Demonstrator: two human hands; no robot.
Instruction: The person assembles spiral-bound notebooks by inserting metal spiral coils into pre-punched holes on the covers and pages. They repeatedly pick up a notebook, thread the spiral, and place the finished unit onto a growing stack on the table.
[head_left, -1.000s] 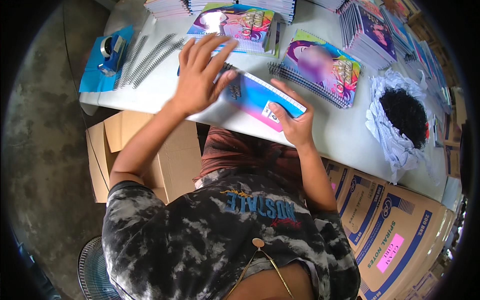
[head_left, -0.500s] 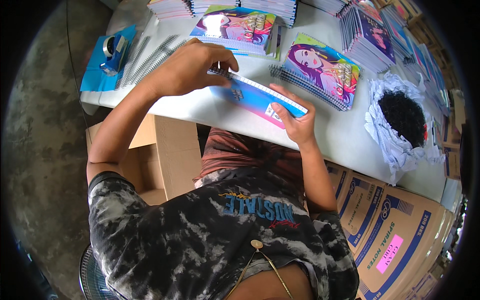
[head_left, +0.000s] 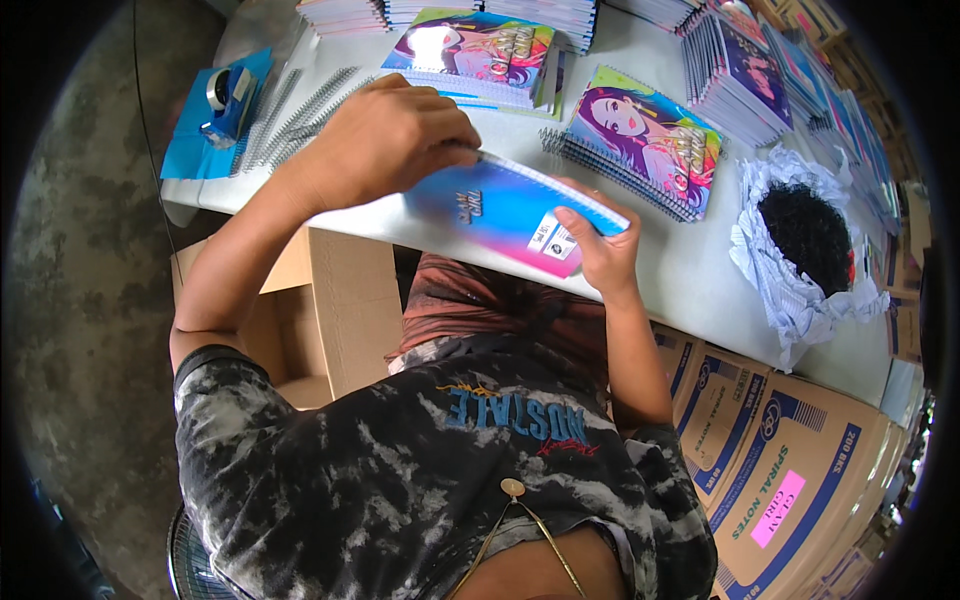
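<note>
I hold a blue and pink notebook (head_left: pixel 497 211) tilted up on edge over the near side of the white table (head_left: pixel 690 275). My left hand (head_left: pixel 385 140) is closed over its top left corner and upper edge. My right hand (head_left: pixel 598 243) grips its lower right corner, thumb on the cover. A stack of spiral notebooks with a colourful illustrated cover (head_left: pixel 640 142) lies just beyond my right hand. Another illustrated stack (head_left: pixel 472 52) lies beyond my left hand.
Loose metal spiral coils (head_left: pixel 295 112) and a tape dispenser (head_left: pixel 228 97) on blue paper lie at the table's left. A paper-lined bundle with dark contents (head_left: pixel 805 235) sits at right. More notebook stacks (head_left: pixel 735 75) fill the far side. Cardboard boxes (head_left: pixel 790 470) stand beside my legs.
My left hand went from flat and open above the notebook to closed on its upper edge. The notebook has tipped up toward me, and my right hand kept its grip.
</note>
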